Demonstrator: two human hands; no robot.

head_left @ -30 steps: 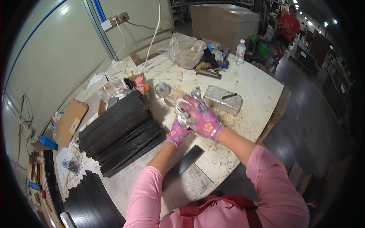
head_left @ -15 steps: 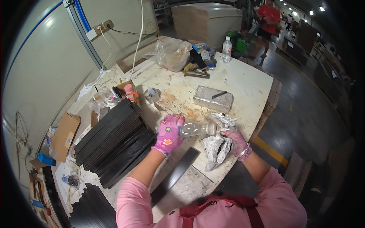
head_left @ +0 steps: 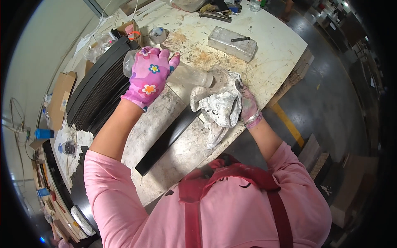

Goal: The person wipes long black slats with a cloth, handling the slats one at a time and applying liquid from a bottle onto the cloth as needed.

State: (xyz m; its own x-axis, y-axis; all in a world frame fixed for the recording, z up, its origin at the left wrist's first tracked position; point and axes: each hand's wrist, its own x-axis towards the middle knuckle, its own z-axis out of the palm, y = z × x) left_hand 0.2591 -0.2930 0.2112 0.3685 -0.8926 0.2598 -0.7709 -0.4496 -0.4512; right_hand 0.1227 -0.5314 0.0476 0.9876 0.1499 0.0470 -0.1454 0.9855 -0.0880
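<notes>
My left hand (head_left: 149, 76), in a pink flowered glove, is wrapped round a clear plastic bottle (head_left: 188, 75). The bottle lies nearly level, its pale neck end pointing right, over the edge of a stained white rag (head_left: 221, 103). Its rounded base shows left of my glove. My right hand (head_left: 249, 105), in a dirtied pink glove, grips the bunched rag from the right; the cloth hides most of its fingers. Below the bottle and rag, a glossy black strip (head_left: 167, 142) lies slantwise on the worktable (head_left: 281, 45), its upper end under the rag.
A stack of black strips (head_left: 97, 84) stands left of my left hand. Farther back are a silvery wrapped block (head_left: 232, 43) with a small black stick on it, a tape roll (head_left: 157, 35) and an open cardboard box (head_left: 136, 35). The table's right edge drops to a grey floor.
The head view has tilted down toward me. My left hand has moved left and nearer with the bottle. The rag has come over the upper end of the black strip, still in my right hand.
</notes>
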